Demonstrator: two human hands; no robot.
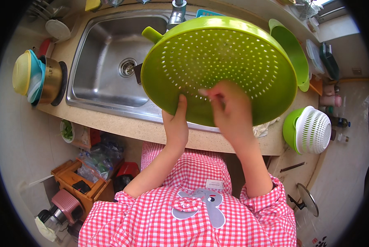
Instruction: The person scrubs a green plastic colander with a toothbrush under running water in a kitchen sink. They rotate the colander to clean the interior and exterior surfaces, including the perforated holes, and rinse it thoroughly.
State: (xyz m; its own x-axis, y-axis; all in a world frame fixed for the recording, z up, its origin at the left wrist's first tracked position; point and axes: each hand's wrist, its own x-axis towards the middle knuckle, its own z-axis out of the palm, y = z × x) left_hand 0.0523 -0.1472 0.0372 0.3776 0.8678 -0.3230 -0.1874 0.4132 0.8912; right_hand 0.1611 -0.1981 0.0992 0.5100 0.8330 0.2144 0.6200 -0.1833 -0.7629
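Note:
A large green plastic colander (178,71) is tilted up above the counter, its perforated face toward me. My left hand (176,125) grips its lower rim, the thumb lying on the near face and the other fingers hidden behind. In front of the holes is my right hand (233,108), blurred, with thumb and fingertips drawn close together. Whether something small is pinched there, I cannot tell. Behind the colander, a stainless steel sink (107,40) is partly covered, with its drain (128,67) showing and a dark corner of some object beside it.
At the left stands a brass-coloured pot (51,81) with yellow and blue strainers in it. A green basin (290,51) leans at the back right, near a white-and-green basket set (314,129). Chopsticks (292,167) and a glass lid (307,199) lie right; a faucet (176,14) rises behind the sink.

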